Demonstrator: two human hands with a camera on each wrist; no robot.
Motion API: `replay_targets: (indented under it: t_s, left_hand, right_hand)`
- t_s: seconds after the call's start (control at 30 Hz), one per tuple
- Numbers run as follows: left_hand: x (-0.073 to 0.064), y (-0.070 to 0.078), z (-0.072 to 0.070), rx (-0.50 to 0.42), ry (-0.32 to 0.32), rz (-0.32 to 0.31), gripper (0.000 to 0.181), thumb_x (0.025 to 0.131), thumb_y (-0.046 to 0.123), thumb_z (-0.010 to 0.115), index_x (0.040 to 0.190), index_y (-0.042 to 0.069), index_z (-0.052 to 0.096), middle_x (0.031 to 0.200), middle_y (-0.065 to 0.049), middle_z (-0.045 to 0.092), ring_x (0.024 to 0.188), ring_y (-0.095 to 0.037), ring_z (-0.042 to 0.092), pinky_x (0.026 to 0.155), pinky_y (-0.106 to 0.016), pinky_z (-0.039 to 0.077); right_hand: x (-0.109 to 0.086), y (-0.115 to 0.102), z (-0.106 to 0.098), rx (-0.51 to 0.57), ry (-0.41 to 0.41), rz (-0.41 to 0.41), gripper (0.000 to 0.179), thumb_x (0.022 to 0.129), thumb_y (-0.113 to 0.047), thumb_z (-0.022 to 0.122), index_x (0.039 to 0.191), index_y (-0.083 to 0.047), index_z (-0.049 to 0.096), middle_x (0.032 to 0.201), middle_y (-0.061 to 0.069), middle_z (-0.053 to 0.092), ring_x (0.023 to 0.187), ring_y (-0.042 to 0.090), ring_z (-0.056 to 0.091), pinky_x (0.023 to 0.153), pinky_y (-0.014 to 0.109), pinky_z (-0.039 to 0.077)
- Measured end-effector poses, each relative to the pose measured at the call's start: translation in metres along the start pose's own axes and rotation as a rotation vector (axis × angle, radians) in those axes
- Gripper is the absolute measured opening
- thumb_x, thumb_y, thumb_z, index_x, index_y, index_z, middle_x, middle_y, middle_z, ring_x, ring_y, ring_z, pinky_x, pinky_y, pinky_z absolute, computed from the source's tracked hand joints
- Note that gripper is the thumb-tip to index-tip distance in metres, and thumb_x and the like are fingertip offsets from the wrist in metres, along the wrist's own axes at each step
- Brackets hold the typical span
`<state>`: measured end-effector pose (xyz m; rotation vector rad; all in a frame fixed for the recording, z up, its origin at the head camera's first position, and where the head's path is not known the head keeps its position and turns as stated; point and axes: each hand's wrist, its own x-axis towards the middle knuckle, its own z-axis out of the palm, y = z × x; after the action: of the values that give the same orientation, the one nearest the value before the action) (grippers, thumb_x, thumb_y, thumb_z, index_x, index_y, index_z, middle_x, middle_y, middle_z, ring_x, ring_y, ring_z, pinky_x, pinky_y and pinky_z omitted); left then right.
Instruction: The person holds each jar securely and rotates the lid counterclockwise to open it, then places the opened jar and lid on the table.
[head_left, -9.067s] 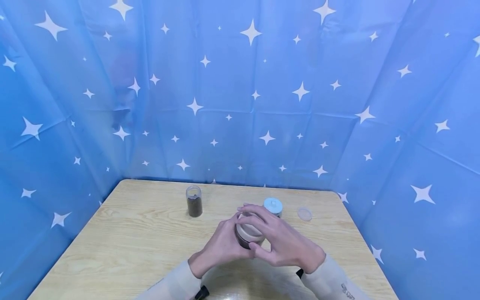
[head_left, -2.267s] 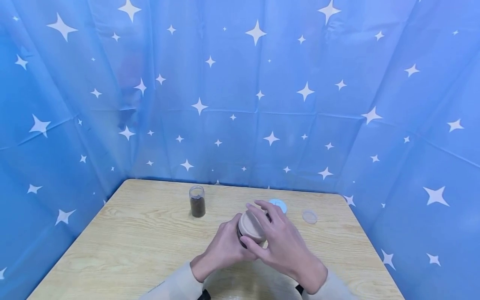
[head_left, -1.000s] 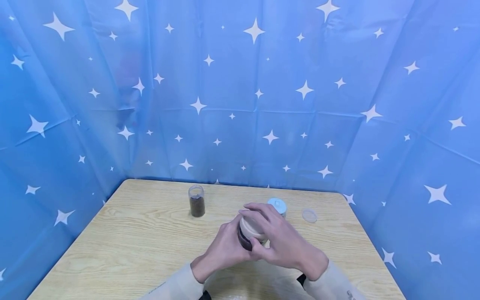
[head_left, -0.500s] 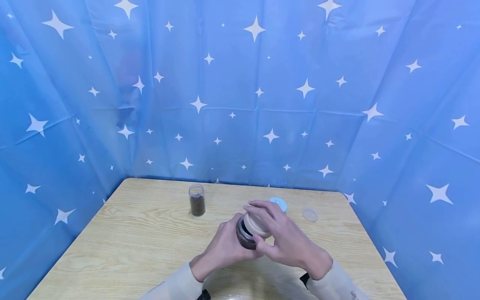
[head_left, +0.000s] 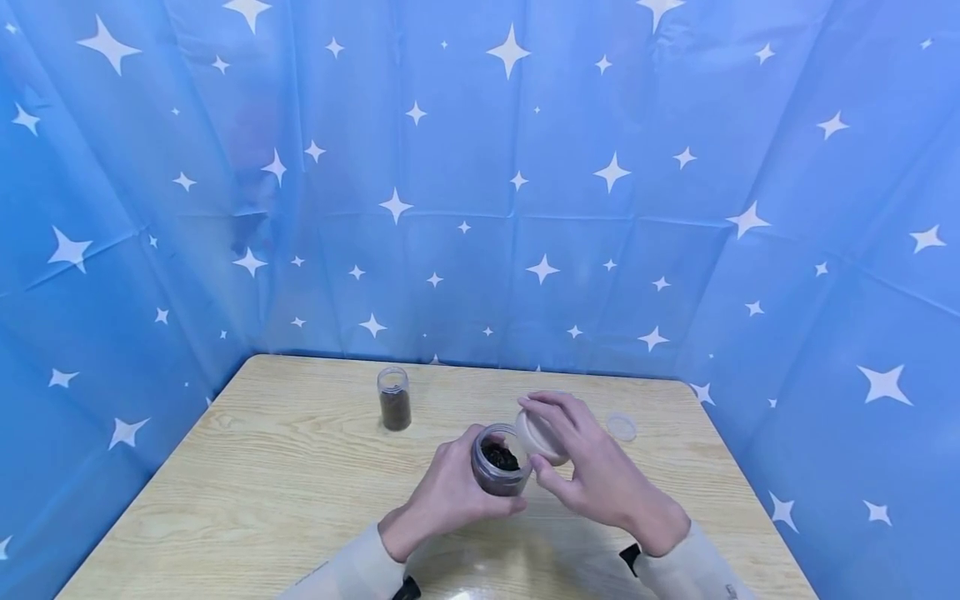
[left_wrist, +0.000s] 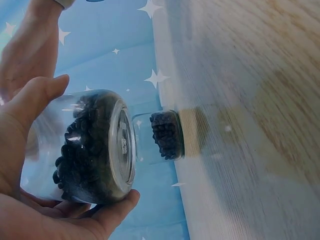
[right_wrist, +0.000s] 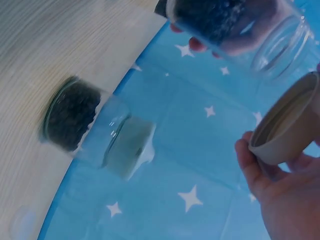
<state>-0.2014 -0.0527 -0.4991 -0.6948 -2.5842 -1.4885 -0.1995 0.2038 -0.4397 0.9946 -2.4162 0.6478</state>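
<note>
My left hand (head_left: 453,492) grips a clear glass jar (head_left: 498,479) around its side, above the table. The jar's mouth is uncovered, and dark beans (left_wrist: 87,155) fill part of it. With thumb and fingers my right hand (head_left: 592,462) holds a beige round lid (head_left: 542,437), tilted and apart from the jar, just right of its mouth. The right wrist view shows the hollow underside of the lid (right_wrist: 287,120) facing the jar.
An uncovered glass jar (head_left: 394,404) with dark contents stands at the back left. A third jar (right_wrist: 75,115) with a pale lid (right_wrist: 131,145) is hidden behind my right hand in the head view. A clear disc (head_left: 621,427) lies on the table (head_left: 262,467) at the back right.
Earlier the beige lid sat on the jar with my right hand turning on it. Now it is off and has moved right, baring the beans. The left hand keeps its hold.
</note>
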Motion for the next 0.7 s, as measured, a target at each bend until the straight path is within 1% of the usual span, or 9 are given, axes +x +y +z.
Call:
replay_targets:
  t_s: [0.13, 0.23, 0.4, 0.5, 0.6, 0.7]
  left_hand:
    - [0.0, -0.001, -0.003, 0.002, 0.007, -0.013, 0.084, 0.073, 0.04, 0.112, 0.142, 0.015, 0.07, 0.13, 0.003, 0.083, 0.119, -0.013, 0.079, 0.106, -0.033, 0.064]
    - [-0.001, -0.001, -0.005, 0.001, 0.012, -0.022, 0.082, 0.073, 0.039, 0.112, 0.141, 0.018, 0.07, 0.131, 0.002, 0.083, 0.12, -0.014, 0.08, 0.108, -0.034, 0.064]
    - [-0.001, -0.003, -0.009, -0.004, 0.017, -0.038, 0.084, 0.072, 0.038, 0.112, 0.142, 0.014, 0.07, 0.131, 0.0, 0.084, 0.122, -0.016, 0.08, 0.109, -0.035, 0.064]
    - [-0.002, -0.004, -0.012, -0.008, 0.019, -0.05, 0.085, 0.073, 0.039, 0.112, 0.142, 0.014, 0.07, 0.132, 0.0, 0.083, 0.122, -0.016, 0.079, 0.109, -0.036, 0.064]
    - [-0.002, -0.006, -0.014, -0.01, 0.026, -0.059, 0.085, 0.073, 0.039, 0.112, 0.143, 0.013, 0.07, 0.132, 0.0, 0.083, 0.123, -0.017, 0.079, 0.109, -0.036, 0.063]
    - [-0.003, -0.007, -0.015, -0.008, 0.033, -0.063, 0.085, 0.074, 0.039, 0.112, 0.143, 0.013, 0.07, 0.132, 0.001, 0.083, 0.123, -0.017, 0.078, 0.109, -0.036, 0.063]
  right_hand:
    - [-0.004, 0.013, -0.003, -0.042, 0.038, 0.047, 0.072, 0.101, -0.018, 0.082, 0.169, -0.019, 0.058, 0.161, 0.01, 0.063, 0.139, 0.032, 0.068, 0.096, 0.053, 0.069]
    - [-0.009, 0.022, -0.007, -0.064, 0.058, 0.102, 0.07, 0.102, -0.018, 0.081, 0.169, -0.018, 0.058, 0.161, 0.011, 0.063, 0.136, 0.034, 0.069, 0.095, 0.056, 0.069]
    - [-0.019, 0.035, -0.015, -0.076, 0.085, 0.212, 0.069, 0.104, -0.015, 0.081, 0.169, -0.013, 0.058, 0.161, 0.014, 0.062, 0.126, 0.033, 0.069, 0.091, 0.056, 0.067]
    - [-0.024, 0.042, -0.02, -0.081, 0.098, 0.28, 0.068, 0.105, -0.016, 0.081, 0.169, -0.011, 0.057, 0.158, 0.017, 0.063, 0.124, 0.036, 0.069, 0.094, 0.061, 0.065]
    - [-0.029, 0.049, -0.024, -0.087, 0.079, 0.352, 0.067, 0.107, -0.02, 0.08, 0.169, -0.01, 0.056, 0.156, 0.021, 0.062, 0.129, 0.042, 0.069, 0.101, 0.069, 0.062]
    - [-0.033, 0.056, -0.025, -0.097, 0.018, 0.428, 0.065, 0.11, -0.026, 0.079, 0.168, -0.008, 0.056, 0.154, 0.025, 0.063, 0.133, 0.046, 0.067, 0.106, 0.073, 0.059]
